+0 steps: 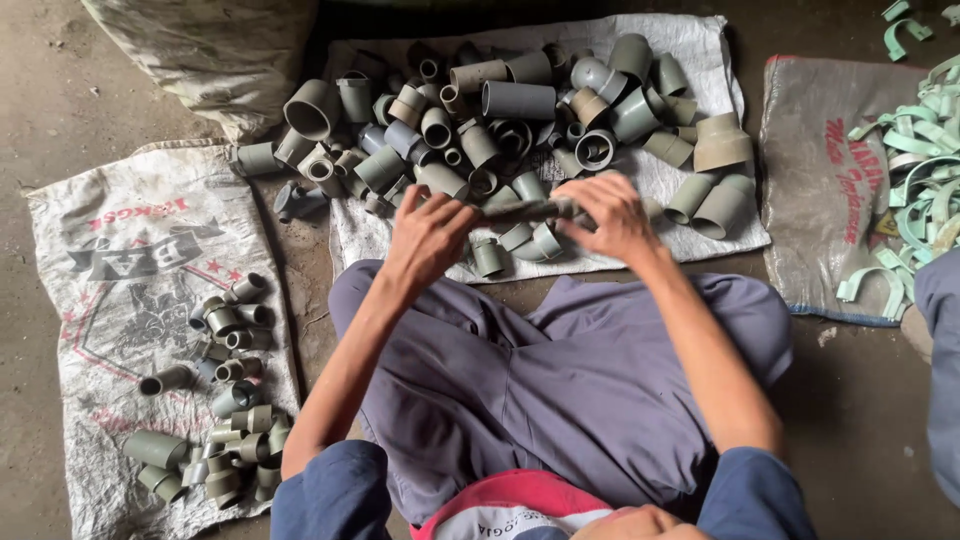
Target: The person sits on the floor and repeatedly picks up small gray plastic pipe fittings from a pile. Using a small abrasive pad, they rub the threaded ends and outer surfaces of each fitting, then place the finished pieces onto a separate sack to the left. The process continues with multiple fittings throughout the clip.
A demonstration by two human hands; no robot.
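Head cam: grey pipe piece (530,210) lying sideways between hands, left hand (428,237) pinching one end, right hand (612,215) clamped round other, just above fittings pile (520,100).

Heaped grey plastic pipe fittings (520,100) on white woven sack (700,45) at twelve o'clock. Smaller grey fittings (225,400) on printed sack (100,250) at eight. Pale green pipe clamps (925,170) at three.

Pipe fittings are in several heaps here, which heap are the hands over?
The big grey heap on the white sack straight ahead; both hands hold one piece above its near edge.
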